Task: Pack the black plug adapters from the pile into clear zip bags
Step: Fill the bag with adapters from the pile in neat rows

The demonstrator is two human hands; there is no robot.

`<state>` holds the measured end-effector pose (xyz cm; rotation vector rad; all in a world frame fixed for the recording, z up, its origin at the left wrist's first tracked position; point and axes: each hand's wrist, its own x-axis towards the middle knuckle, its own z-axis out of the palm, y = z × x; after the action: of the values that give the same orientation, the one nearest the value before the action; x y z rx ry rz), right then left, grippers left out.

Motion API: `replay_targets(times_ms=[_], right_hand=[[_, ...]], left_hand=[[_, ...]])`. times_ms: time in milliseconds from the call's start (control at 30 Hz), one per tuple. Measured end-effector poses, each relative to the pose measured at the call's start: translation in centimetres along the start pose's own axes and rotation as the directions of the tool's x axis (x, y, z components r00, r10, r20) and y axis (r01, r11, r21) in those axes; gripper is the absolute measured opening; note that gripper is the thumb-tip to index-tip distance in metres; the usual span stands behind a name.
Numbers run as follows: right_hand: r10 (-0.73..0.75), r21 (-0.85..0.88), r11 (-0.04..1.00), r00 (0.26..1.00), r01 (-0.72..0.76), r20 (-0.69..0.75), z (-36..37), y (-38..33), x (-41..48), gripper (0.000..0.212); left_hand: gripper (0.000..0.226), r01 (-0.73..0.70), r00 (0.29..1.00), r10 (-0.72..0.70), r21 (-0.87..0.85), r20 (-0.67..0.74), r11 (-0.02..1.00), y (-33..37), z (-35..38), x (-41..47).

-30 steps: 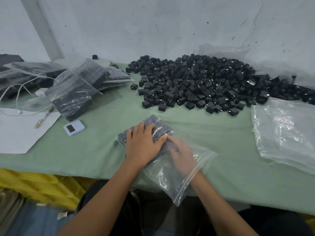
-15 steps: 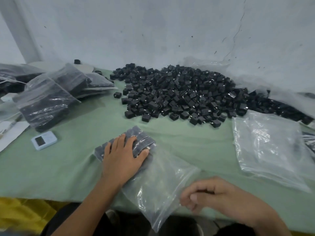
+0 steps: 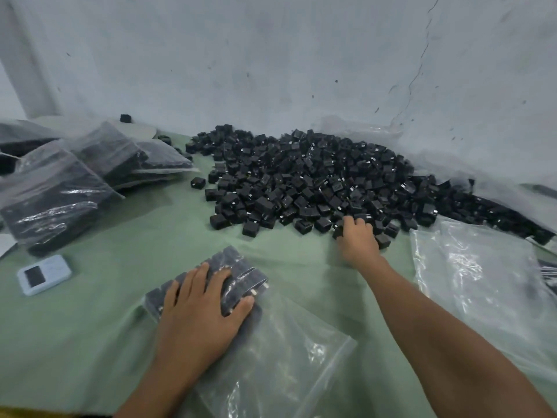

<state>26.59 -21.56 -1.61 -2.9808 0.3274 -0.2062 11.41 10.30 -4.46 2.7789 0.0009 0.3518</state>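
Observation:
A big pile of black plug adapters (image 3: 307,182) lies at the back of the green table (image 3: 90,327). My right hand (image 3: 357,239) reaches into the pile's near edge, fingers curled over adapters there. A clear zip bag (image 3: 271,357) lies in front of me with rows of adapters packed in its far end. My left hand (image 3: 199,312) rests flat on those packed rows, fingers straight, pressing the bag down.
Filled bags of adapters (image 3: 60,194) are stacked at the left. A stack of unfilled clear bags (image 3: 482,282) lies at the right. A small white device (image 3: 43,274) sits near the left. A grey wall stands behind the pile.
My right hand left the bag's mouth, drew back, then stretched forward to the pile's near edge. The left hand stayed on the packed rows. The view shifted right.

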Motion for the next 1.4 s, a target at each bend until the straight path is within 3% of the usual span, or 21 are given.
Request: replay_targets(times_ms=[100, 200, 267, 367, 467, 567, 667, 767, 933, 1033, 1133, 1200, 1267, 1400], right_hand=[[-0.036, -0.016, 0.999, 0.996, 0.035, -0.080, 0.4, -0.1, -0.4, 0.036], [0.004, 0.329, 0.944, 0.992, 0.038, -0.125, -0.8, -0.4, -2.1, 0.027], [0.057, 0.608, 0.794, 0.996, 0.000, -0.074, -2.6, -0.2, -4.6, 0.024], [-0.024, 0.897, 0.443, 1.000, -0.006, 0.018, -5.3, 0.9, -10.4, 0.018], [-0.073, 0.952, 0.307, 0.997, -0.012, 0.036, -7.1, 2.7, -17.6, 0.030], [-0.017, 0.978, 0.193, 0.996, -0.079, 0.084, -7.4, 3.7, -24.9, 0.038], [-0.008, 0.953, -0.092, 0.957, -0.289, 0.290, -6.1, 3.2, -30.9, 0.033], [-0.119, 0.853, -0.136, 0.863, -0.504, 0.491, -4.6, 1.0, -33.9, 0.030], [-0.131, 0.791, -0.319, 0.851, -0.522, 0.509, -3.4, -4.6, -31.3, 0.033], [-0.133, 0.798, -0.328, 0.861, -0.505, 0.490, -3.1, -7.3, -28.8, 0.024], [-0.097, 0.870, -0.256, 0.906, -0.422, 0.411, -2.4, -9.5, -26.2, 0.019], [0.062, 0.941, -0.038, 0.939, -0.337, 0.339, -1.3, -10.4, -24.6, 0.021], [0.112, 0.950, 0.216, 0.972, -0.226, 0.206, -0.5, -11.1, -23.6, 0.018], [0.089, 0.949, 0.316, 0.996, -0.010, -0.020, 1.1, -12.8, -23.3, 0.025]], left_hand=[[0.074, -0.003, 1.000, 0.002, 0.005, 0.011, 1.000, -0.1, 0.1, 0.1], [0.076, 0.004, 1.000, -0.004, 0.012, 0.010, 1.000, -0.1, 0.1, 0.1], [0.075, -0.001, 1.000, 0.001, 0.014, 0.010, 1.000, 0.1, 0.0, 0.1], [0.073, -0.009, 1.000, 0.009, 0.006, 0.021, 1.000, 0.2, -0.2, 0.1], [0.074, -0.008, 0.999, 0.007, 0.003, 0.038, 1.000, 0.3, -0.4, 0.1], [0.075, -0.007, 0.998, 0.007, -0.004, 0.058, 1.000, 0.3, -0.5, 0.0], [0.075, -0.010, 0.997, 0.010, -0.007, 0.071, 1.000, 0.3, -0.5, 0.1], [0.074, -0.008, 0.997, 0.009, -0.018, 0.074, 1.000, 0.2, -0.5, 0.2], [0.073, -0.013, 0.996, 0.015, -0.017, 0.084, 1.000, 0.3, -0.6, 0.2], [0.074, -0.013, 0.996, 0.015, -0.019, 0.093, 1.000, 0.4, -0.7, 0.1], [0.074, -0.017, 0.995, 0.019, -0.018, 0.100, 1.000, 0.3, -0.7, 0.2], [0.074, -0.020, 0.995, 0.022, -0.016, 0.098, 1.000, 0.3, -0.7, 0.2], [0.073, -0.025, 0.996, 0.026, -0.011, 0.090, 1.000, 0.2, -0.5, 0.2], [0.074, -0.029, 0.996, 0.029, -0.008, 0.081, 1.000, 0.1, -0.4, 0.2]])
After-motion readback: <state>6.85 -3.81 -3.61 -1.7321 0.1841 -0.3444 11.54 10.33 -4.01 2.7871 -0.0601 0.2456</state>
